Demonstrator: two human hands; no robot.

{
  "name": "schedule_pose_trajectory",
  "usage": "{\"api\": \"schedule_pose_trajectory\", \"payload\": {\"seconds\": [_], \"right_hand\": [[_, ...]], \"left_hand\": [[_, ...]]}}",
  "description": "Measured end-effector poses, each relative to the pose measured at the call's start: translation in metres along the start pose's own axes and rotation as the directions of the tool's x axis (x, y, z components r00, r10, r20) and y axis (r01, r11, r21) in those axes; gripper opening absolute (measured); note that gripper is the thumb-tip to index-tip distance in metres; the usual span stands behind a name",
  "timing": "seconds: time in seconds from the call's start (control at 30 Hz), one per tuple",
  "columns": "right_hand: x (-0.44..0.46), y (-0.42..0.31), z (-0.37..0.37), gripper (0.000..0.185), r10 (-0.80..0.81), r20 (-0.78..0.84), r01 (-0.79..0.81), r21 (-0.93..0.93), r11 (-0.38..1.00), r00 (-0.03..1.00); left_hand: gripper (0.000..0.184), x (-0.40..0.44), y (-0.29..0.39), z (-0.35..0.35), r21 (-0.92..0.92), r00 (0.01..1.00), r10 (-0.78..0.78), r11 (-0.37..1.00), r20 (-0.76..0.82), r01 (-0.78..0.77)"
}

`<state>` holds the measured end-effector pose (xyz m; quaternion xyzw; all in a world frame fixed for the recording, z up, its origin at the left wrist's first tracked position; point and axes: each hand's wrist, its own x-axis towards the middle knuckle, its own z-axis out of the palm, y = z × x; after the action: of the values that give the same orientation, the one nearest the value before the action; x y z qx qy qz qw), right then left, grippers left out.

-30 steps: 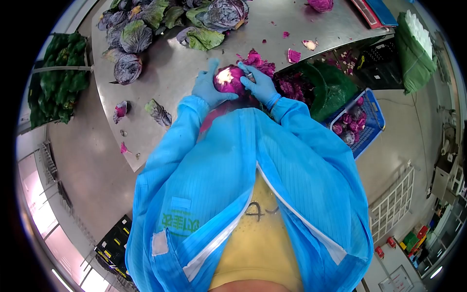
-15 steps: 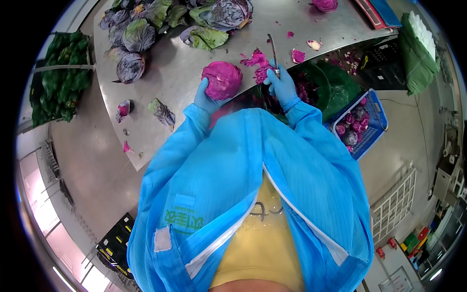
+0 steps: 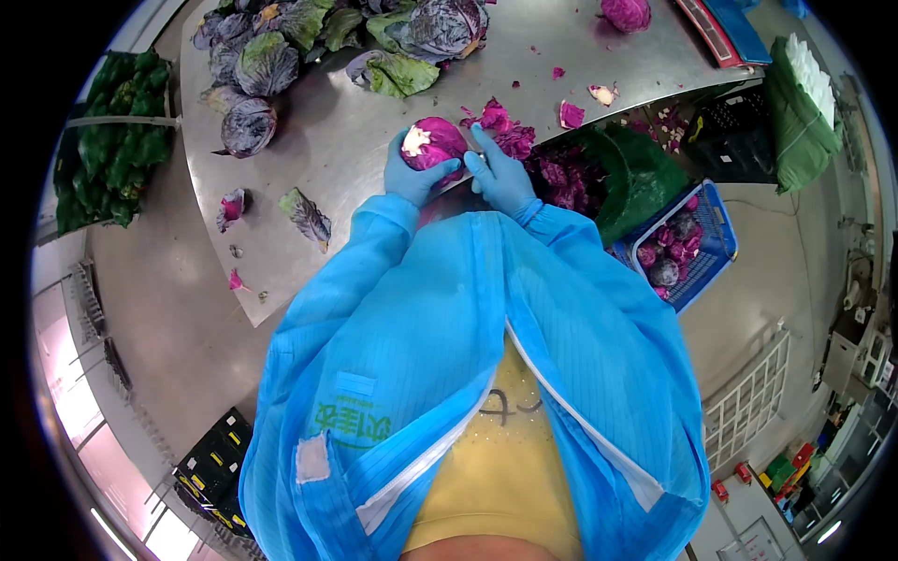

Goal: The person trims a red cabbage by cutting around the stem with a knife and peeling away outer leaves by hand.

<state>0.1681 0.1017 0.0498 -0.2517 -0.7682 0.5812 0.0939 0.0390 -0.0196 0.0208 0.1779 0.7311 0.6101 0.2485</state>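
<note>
A peeled red cabbage [image 3: 440, 142] with its pale cut stem end turned up rests in my left hand [image 3: 412, 178], whose gloved fingers and thumb wrap its near side. My right hand [image 3: 505, 178], also in a blue glove, is closed at the cabbage's right side, its thumb and fingertips close to the purple leaves. It grips a knife, of which only a small bit by the fingers shows; the blade is mostly hidden. Loose purple leaves [image 3: 510, 136] lie on the metal table [image 3: 318, 140] just beyond my right hand.
Unpeeled cabbages [image 3: 267, 65] are heaped at the table's far left. Another peeled cabbage [image 3: 625, 13] sits at the back. On the right stand a green sack [image 3: 641, 178] beside purple trimmings and a blue basket [image 3: 716, 262] with small cabbages. Leaf scraps [image 3: 307, 220] lie at left.
The cabbage has been turned so its pale stem end shows. My right hand has moved left from beside the leaves to the cabbage, and the knife blade no longer stands up in view.
</note>
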Motion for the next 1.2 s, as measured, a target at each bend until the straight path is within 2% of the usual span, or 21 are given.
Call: {"api": "schedule_pose_trajectory", "payload": {"seconds": [0.03, 0.1, 0.17, 0.23, 0.27, 0.33, 0.47, 0.77, 0.83, 1.07, 1.13, 1.2], "right_hand": [[0.003, 0.003, 0.003, 0.058, 0.0, 0.004, 0.0, -0.004, 1.0, 1.0], [0.01, 0.009, 0.009, 0.06, -0.02, 0.028, 0.025, -0.159, 0.987, 0.999], [0.011, 0.009, 0.007, 0.061, 0.024, 0.065, -0.012, -0.168, 0.986, 0.998], [0.012, 0.011, 0.004, 0.062, 0.061, 0.081, -0.035, -0.298, 0.954, 0.995], [0.012, 0.011, 0.002, 0.062, 0.062, 0.087, -0.033, -0.303, 0.953, 0.994], [0.011, 0.008, -0.001, 0.063, 0.085, 0.11, -0.05, -0.293, 0.955, 0.99], [0.009, 0.012, -0.004, 0.062, 0.023, 0.106, 0.009, -0.287, 0.958, 0.994], [0.012, 0.004, -0.012, 0.061, 0.116, 0.134, -0.052, -0.41, 0.91, 0.984], [0.012, -0.006, -0.014, 0.061, 0.147, 0.099, -0.076, -0.511, 0.856, 0.984], [0.022, 0.009, -0.015, 0.059, 0.137, 0.06, -0.084, -0.53, 0.844, 0.989], [0.026, 0.01, -0.016, 0.058, 0.157, 0.057, -0.114, -0.453, 0.884, 0.986], [0.026, 0.005, -0.019, 0.058, 0.185, 0.047, -0.138, -0.494, 0.858, 0.982]], "left_hand": [[0.1, -0.001, -0.002, 0.002, -0.004, 1.0, -0.002, 1.0, -0.003, 0.002], [0.093, -0.005, -0.002, 0.007, 0.262, 0.99, 0.138, 0.957, -0.038, -0.123], [0.097, -0.004, -0.006, 0.01, 0.275, 0.994, 0.102, 0.958, -0.041, -0.086], [0.1, -0.005, -0.007, 0.013, 0.306, 0.988, 0.156, 0.942, -0.024, -0.141], [0.1, -0.005, -0.008, 0.014, 0.302, 0.988, 0.153, 0.943, -0.031, -0.136], [0.103, -0.005, -0.007, 0.013, 0.444, 0.983, 0.184, 0.88, 0.013, -0.17], [0.111, -0.004, -0.003, 0.015, 0.383, 0.995, 0.102, 0.919, 0.003, -0.095], [0.111, -0.008, 0.024, 0.022, 0.531, 0.996, 0.09, 0.843, 0.01, -0.082], [0.11, -0.008, 0.029, 0.023, 0.602, 0.998, 0.061, 0.796, 0.034, -0.069], [0.107, -0.001, 0.033, 0.029, 0.702, 0.993, 0.095, 0.703, 0.074, -0.119], [0.11, 0.0, 0.038, 0.032, 0.735, 0.995, 0.073, 0.67, 0.075, -0.105], [0.11, 0.003, 0.036, 0.034, 0.744, 0.995, 0.073, 0.661, 0.074, -0.104]]}}
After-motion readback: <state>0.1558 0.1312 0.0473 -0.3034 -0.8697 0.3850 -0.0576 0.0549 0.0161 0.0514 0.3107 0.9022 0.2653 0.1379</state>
